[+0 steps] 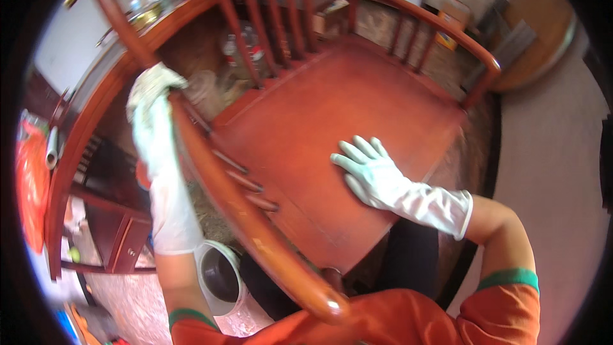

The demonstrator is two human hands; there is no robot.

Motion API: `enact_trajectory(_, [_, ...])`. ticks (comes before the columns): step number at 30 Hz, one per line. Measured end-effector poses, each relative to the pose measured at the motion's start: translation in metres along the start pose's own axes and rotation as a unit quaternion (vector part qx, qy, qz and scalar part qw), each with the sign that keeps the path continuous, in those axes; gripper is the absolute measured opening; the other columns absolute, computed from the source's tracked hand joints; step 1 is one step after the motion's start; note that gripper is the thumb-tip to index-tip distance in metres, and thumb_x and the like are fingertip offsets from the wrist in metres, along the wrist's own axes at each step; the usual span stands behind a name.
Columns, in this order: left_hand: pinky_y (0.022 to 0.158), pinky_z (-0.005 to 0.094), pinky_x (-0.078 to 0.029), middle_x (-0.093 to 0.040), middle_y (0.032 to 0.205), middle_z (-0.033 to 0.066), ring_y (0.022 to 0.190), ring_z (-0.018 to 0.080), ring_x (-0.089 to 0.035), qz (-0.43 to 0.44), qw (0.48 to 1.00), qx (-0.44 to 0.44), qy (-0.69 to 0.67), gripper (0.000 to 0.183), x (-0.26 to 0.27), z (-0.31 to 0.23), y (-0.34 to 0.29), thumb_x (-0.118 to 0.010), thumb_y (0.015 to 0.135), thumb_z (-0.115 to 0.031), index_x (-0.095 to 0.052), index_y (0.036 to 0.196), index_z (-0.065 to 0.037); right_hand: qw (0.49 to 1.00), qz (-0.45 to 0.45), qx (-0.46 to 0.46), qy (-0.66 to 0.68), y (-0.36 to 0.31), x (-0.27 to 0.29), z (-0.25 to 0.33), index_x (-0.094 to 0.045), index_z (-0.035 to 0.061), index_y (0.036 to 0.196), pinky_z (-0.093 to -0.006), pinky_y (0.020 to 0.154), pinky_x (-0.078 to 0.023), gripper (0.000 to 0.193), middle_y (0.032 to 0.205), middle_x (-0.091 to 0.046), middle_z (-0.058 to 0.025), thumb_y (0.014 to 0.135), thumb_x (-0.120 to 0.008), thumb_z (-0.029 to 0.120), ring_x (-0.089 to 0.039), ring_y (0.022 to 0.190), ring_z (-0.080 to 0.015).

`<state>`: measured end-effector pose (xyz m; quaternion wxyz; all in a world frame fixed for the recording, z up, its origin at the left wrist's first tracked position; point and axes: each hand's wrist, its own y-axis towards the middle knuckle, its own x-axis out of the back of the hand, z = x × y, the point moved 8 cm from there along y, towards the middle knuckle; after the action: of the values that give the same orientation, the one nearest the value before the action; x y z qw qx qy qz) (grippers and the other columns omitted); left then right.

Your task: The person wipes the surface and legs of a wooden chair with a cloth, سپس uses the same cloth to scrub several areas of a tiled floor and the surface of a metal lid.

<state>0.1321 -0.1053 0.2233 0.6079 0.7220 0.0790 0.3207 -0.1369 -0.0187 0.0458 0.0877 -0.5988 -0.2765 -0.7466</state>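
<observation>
A reddish-brown wooden armchair (pixel 332 99) stands before me, with a flat seat, slatted back and curved arms. My left hand (pixel 150 112), in a long pale rubber glove, is closed round a crumpled off-white cloth (pixel 156 82). It presses this cloth to the chair's left armrest (pixel 236 207), where the arm meets the back post. The hand is slightly blurred and its fingertips are partly hidden. My right hand (pixel 373 172), gloved likewise, lies flat on the seat with its fingers spread and holds nothing.
A pale bucket (pixel 207 278) stands on the floor below the left armrest. A curved wooden desk (pixel 185 19) with bottles on it runs behind and left of the chair. An orange plastic bag (pixel 32 185) hangs at far left. A round wooden board (pixel 543 32) leans at the far right.
</observation>
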Motion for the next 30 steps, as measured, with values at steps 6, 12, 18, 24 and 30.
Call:
enact_trajectory(6, [0.102, 0.0367, -0.029, -0.058, 0.105, 0.0128, 0.116, 0.0265, -0.046, -0.071, 0.980, 0.138, -0.125, 0.034, -0.029, -0.079, -0.044, -0.038, 0.093, -0.029, -0.059, 0.102, -0.004, 0.999, -0.008, -0.037, 0.000, -0.026, -0.017, -0.020, -0.049, 0.0096, 0.125, -0.0540, 0.102, -0.027, 0.041, 0.134, -0.041, -0.0150, 0.086, -0.050, 0.022, -0.035, 0.125, -0.0366])
enact_trajectory(12, [0.085, 0.0348, -0.037, -0.057, 0.101, 0.0132, 0.100, 0.0250, -0.050, -0.121, 0.898, 0.286, -0.310, 0.036, -0.013, -0.093, -0.107, -0.040, 0.093, -0.034, -0.053, 0.107, -0.004, 0.994, -0.087, -0.023, 0.057, -0.021, -0.013, -0.008, -0.041, 0.0083, 0.130, -0.0528, 0.099, -0.030, 0.054, 0.124, -0.050, -0.0155, 0.082, -0.057, 0.025, -0.044, 0.118, -0.0351])
enact_trajectory(18, [0.069, 0.0329, -0.044, -0.056, 0.098, 0.0137, 0.084, 0.0236, -0.055, -0.127, 0.746, 0.398, -0.519, 0.040, -0.046, -0.085, -0.167, -0.041, 0.093, -0.039, -0.048, 0.113, -0.005, 0.996, -0.041, -0.052, 0.067, -0.024, -0.006, -0.018, -0.037, 0.0099, 0.134, -0.0512, 0.103, -0.027, 0.060, 0.128, -0.049, -0.0161, 0.082, -0.059, 0.031, -0.041, 0.122, -0.0361])
enact_trajectory(24, [0.062, 0.0333, -0.048, -0.055, 0.096, 0.0133, 0.078, 0.0224, -0.057, -0.081, 0.500, 0.384, -0.772, 0.047, -0.058, -0.089, -0.207, -0.044, 0.092, -0.045, -0.044, 0.118, -0.006, 0.990, -0.032, -0.056, 0.123, -0.018, -0.007, -0.013, -0.032, 0.0090, 0.137, -0.0473, 0.107, -0.024, 0.062, 0.129, -0.047, -0.0186, 0.085, -0.056, 0.032, -0.039, 0.125, -0.0364])
enact_trajectory(30, [0.068, 0.0281, -0.047, -0.057, 0.100, 0.0087, 0.085, 0.0157, -0.056, -0.085, 0.736, 0.450, -0.498, 0.028, -0.034, -0.116, -0.204, -0.044, 0.095, -0.023, -0.047, 0.116, -0.005, 0.993, -0.041, -0.038, 0.108, -0.021, -0.006, -0.014, -0.033, 0.0084, 0.137, -0.0470, 0.107, -0.025, 0.059, 0.125, -0.050, -0.0196, 0.087, -0.054, 0.033, -0.040, 0.123, -0.0370])
